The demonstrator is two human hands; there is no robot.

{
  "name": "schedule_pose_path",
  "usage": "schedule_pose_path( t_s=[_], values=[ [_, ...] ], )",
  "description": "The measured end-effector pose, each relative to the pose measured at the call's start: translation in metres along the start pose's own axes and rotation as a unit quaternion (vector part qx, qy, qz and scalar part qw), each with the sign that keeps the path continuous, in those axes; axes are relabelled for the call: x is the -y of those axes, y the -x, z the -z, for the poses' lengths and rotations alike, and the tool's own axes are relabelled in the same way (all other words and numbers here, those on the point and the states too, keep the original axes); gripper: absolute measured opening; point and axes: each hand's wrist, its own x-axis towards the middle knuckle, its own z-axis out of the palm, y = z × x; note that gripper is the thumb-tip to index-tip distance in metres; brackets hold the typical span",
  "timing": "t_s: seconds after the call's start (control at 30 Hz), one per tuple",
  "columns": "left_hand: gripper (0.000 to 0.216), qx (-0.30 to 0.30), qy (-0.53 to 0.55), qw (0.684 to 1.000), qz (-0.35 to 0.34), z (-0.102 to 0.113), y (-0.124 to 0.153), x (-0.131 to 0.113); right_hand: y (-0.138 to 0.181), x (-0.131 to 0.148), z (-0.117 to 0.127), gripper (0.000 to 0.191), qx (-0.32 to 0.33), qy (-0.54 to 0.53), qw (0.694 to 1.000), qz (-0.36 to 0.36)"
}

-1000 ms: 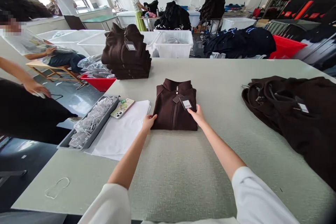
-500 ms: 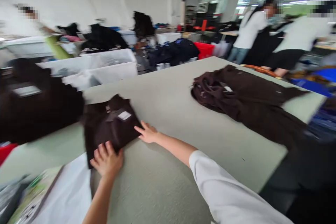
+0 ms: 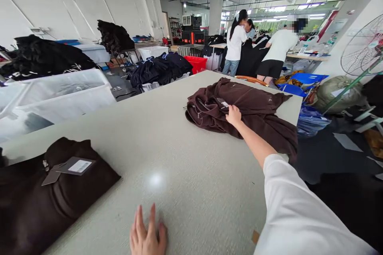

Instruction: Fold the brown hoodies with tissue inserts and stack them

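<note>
My right hand (image 3: 233, 115) reaches to a dark brown zip-up jacket (image 3: 257, 103) spread loosely across the far right of the table. Its fingers are closed on the fabric near the collar, beside a small white label. My left hand (image 3: 148, 233) is low in the middle, fingers spread, over the bare tabletop (image 3: 167, 155) and holding nothing. To the left lies a folded dark brown jacket (image 3: 77, 191), its zip pull near the collar. Grey hang tags (image 3: 79, 165), one with a white barcode sticker, rest on top of it.
White bins (image 3: 62, 95) stand beyond the table's left edge. Dark clothes (image 3: 161, 67) are heaped behind, near a red crate (image 3: 195, 63). Several people (image 3: 236, 44) work at a far table. A large fan (image 3: 366, 46) and blue chair (image 3: 308, 79) are at right.
My view has swung right. Both hands have left the folded jacket; the right has reached over to the spread jacket and taken hold, while the left has drawn back to the near tabletop.
</note>
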Motion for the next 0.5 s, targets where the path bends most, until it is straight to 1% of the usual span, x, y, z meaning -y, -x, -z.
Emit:
schedule_pose_path(
  t_s=[0.03, 0.1, 0.17, 0.2, 0.27, 0.3, 0.33, 0.4, 0.43, 0.5],
  values=[
    [0.073, 0.036, 0.006, 0.999, 0.003, -0.007, 0.004, -0.002, -0.010, -0.010, 0.001, 0.052, 0.015, 0.010, 0.999, -0.030],
    [0.064, 0.079, 0.006, 0.996, 0.041, -0.014, 0.005, -0.002, -0.023, -0.020, -0.002, 0.053, 0.039, 0.022, 0.997, -0.058],
    [0.058, 0.088, -0.009, 0.993, 0.073, -0.015, 0.001, 0.000, -0.029, -0.019, -0.005, 0.046, 0.043, 0.032, 0.996, -0.066],
    [0.056, 0.088, -0.018, 0.993, 0.078, -0.015, -0.001, 0.000, -0.031, -0.015, -0.005, 0.039, 0.037, 0.037, 0.996, -0.068],
    [0.053, 0.086, -0.037, 0.993, 0.074, -0.013, -0.006, -0.003, -0.034, -0.004, 0.002, 0.028, 0.011, 0.048, 0.996, -0.070],
    [0.053, 0.084, -0.045, 0.993, 0.072, -0.012, -0.007, -0.005, -0.036, 0.002, 0.011, 0.028, -0.010, 0.052, 0.996, -0.069],
    [0.053, 0.081, -0.052, 0.993, 0.070, -0.011, -0.008, -0.008, -0.038, 0.006, 0.023, 0.031, -0.033, 0.056, 0.996, -0.067],
    [0.053, 0.070, -0.062, 0.994, 0.063, -0.011, -0.008, -0.010, -0.042, 0.013, 0.058, 0.038, -0.085, 0.060, 0.993, -0.060],
    [0.054, 0.061, -0.064, 0.995, 0.056, -0.011, -0.008, -0.011, -0.045, 0.016, 0.081, 0.042, -0.111, 0.062, 0.990, -0.055],
    [0.054, 0.042, -0.063, 0.996, 0.046, -0.011, -0.008, -0.009, -0.048, 0.024, 0.137, 0.055, -0.163, 0.064, 0.984, -0.043]
  ],
)
